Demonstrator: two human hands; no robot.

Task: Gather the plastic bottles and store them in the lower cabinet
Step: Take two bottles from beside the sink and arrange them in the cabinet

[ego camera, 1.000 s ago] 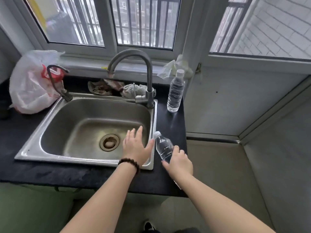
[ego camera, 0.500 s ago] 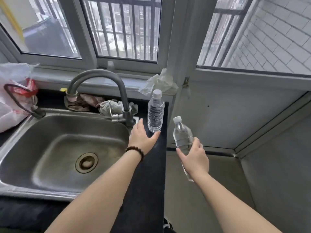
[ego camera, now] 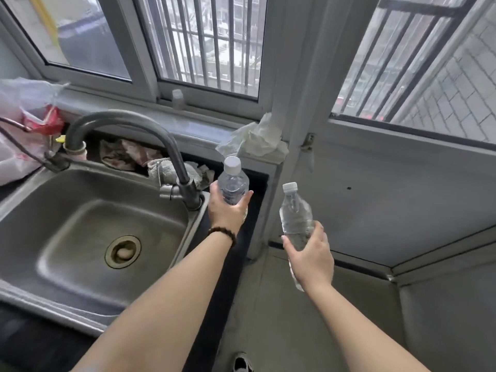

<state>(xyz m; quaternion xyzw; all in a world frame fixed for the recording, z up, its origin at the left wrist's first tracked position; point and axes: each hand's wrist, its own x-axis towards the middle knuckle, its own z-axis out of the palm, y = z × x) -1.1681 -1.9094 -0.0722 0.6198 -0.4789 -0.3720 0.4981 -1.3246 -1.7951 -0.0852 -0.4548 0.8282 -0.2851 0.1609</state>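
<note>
Two clear plastic bottles with white caps are in view. My left hand (ego camera: 226,212), with a bead bracelet at the wrist, is wrapped around the lower part of one upright bottle (ego camera: 233,183) at the far right end of the black counter (ego camera: 255,178). In my right hand (ego camera: 311,253) is the second bottle (ego camera: 295,213), held upright in the air to the right of the counter, above the floor. The lower cabinet is not in view.
A steel sink (ego camera: 88,232) with a tall grey tap (ego camera: 150,130) fills the left. Rags (ego camera: 134,157) lie behind it, a plastic bag (ego camera: 24,124) at far left, crumpled paper (ego camera: 257,140) on the sill corner. Grey wall panels stand to the right.
My right hand lifted the lying bottle off the counter and holds it upright. My left hand left the sink rim, reached back and closed on the standing bottle.
</note>
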